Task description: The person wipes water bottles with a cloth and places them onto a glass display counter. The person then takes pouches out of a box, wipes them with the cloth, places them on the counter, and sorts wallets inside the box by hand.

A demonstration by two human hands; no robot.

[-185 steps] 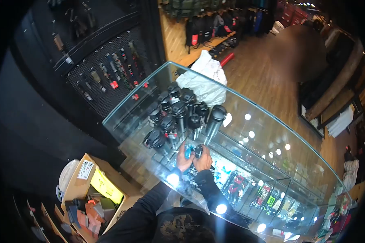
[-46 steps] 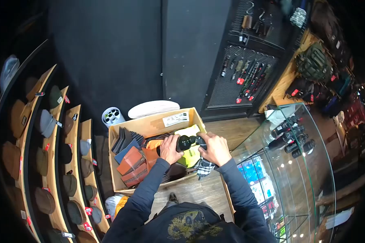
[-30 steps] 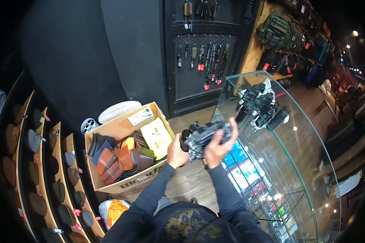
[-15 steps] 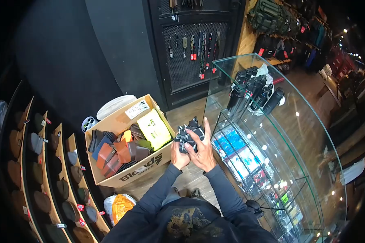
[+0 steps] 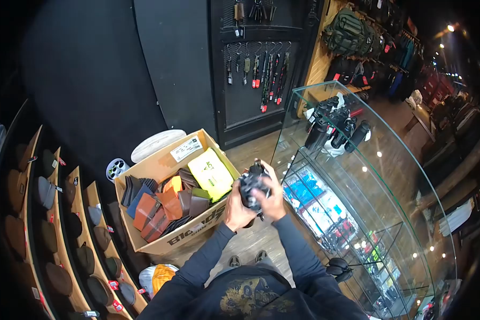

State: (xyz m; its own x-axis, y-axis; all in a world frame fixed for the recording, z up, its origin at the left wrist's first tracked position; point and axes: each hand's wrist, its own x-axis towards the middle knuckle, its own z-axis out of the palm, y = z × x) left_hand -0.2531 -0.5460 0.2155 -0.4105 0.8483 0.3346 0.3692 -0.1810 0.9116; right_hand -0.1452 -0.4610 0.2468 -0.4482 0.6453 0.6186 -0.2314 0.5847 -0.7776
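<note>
In front of my body, both hands hold a dark bundle (image 5: pixel 252 190), a black-lidded bottle with black-and-white checked cloth about it. My left hand (image 5: pixel 238 210) cups its left side from below. On the right side, my right hand (image 5: pixel 273 198) is closed on the cloth, its fingers partly smeared by motion. The bundle's detail is blurred. Just left of it stands an open cardboard box (image 5: pixel 162 246), which holds brown and orange folded leather-like pieces (image 5: pixel 157 213) and a bright yellow packet (image 5: pixel 210 173).
A glass display case (image 5: pixel 397 144) stands at the right, with several black bottles (image 5: pixel 357 136) near its far end. Caps line slanted wooden shelves (image 5: pixel 93 213) at the left. A white-and-orange bag (image 5: pixel 162 276) lies below the box. Straps hang on a black mesh panel (image 5: pixel 250 106).
Earlier I faced the case, then the box. The bottle and the loose checked cloth are now bunched together between my hands. Since the last frame my right hand's fingers have folded over the bundle.
</note>
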